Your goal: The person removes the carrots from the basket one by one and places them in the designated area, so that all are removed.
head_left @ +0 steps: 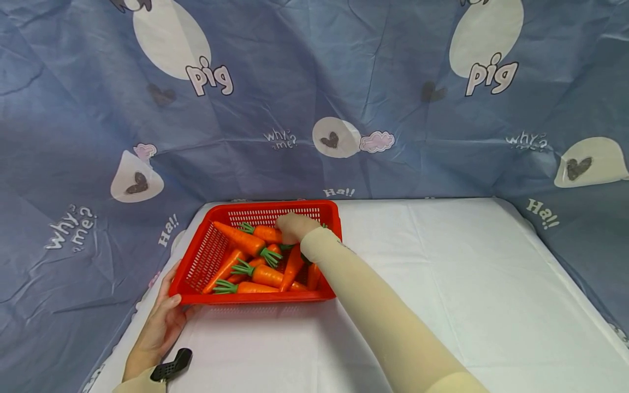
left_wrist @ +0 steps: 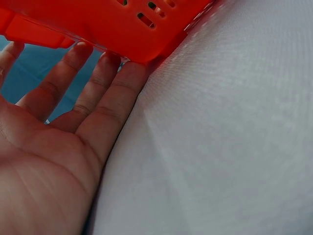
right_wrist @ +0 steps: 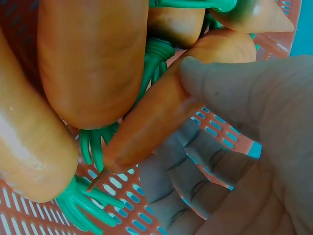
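A red plastic basket [head_left: 255,297] with slotted walls holds several orange carrots [head_left: 265,275] with green tops. At its near left corner, my left hand [head_left: 159,327] holds the basket, thumb at the rim and fingers against the side and underside. The left wrist view shows these fingers [left_wrist: 110,100] fairly straight, their tips touching the red plastic. Inside the basket, my right hand [head_left: 295,226] pinches a carrot [right_wrist: 156,120]. The right wrist view has the thumb on top of that carrot and the other fingers curled beneath it, partly hidden.
The basket stands on a white-covered table [head_left: 442,284], toward the back left. A blue printed cloth [head_left: 275,98] hangs behind and along both sides. Other carrots [right_wrist: 93,58] lie close around the right hand. A black band [head_left: 172,365] is on the left wrist.
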Tool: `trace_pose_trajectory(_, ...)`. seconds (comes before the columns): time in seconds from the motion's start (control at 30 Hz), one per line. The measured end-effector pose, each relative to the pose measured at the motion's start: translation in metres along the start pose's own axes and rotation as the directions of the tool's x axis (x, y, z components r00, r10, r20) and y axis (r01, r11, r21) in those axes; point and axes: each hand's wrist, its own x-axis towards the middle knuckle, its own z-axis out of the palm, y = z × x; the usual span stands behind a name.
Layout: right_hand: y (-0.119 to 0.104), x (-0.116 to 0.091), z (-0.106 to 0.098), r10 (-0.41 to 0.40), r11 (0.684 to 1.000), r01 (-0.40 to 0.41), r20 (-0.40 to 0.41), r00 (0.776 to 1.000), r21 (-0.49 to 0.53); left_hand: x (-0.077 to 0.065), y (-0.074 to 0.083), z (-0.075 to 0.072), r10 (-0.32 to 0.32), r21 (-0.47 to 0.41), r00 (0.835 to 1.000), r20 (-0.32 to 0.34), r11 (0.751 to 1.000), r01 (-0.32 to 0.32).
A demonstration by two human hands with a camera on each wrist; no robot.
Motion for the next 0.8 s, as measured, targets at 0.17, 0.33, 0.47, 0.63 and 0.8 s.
trace_pose_trajectory(0.17, 0.0, -0.003, -0.002, 0.016, 1.0, -0.016, 0.012, 1.0, -0.009, 0.0, 0.0, 0.001, 0.005, -0.003, 1.0, 0.011, 1.0, -0.005)
trace_pose_trajectory(0.33, 0.001, -0.005, -0.003, 0.037, 0.999, -0.037, 0.034, 0.999, -0.005, 0.0, -0.001, 0.0, 0.005, -0.008, 1.0, 0.018, 1.0, -0.005)
trace_pose_trajectory(0.47, 0.003, -0.008, -0.006, 0.059, 0.998, -0.06, 0.065, 0.996, 0.016, -0.001, -0.001, 0.0, 0.0, -0.005, 1.0, 0.009, 1.0, 0.0)
trace_pose_trajectory(0.63, 0.005, -0.009, -0.009, 0.078, 0.995, -0.083, 0.096, 0.992, 0.05, -0.001, -0.002, 0.0, 0.002, -0.008, 1.0, 0.011, 1.0, -0.002)
trace_pose_trajectory(0.8, 0.008, -0.007, -0.014, 0.061, 0.995, -0.07, 0.126, 0.99, 0.071, 0.0, -0.002, -0.001, 0.002, -0.011, 1.0, 0.009, 1.0, -0.002)
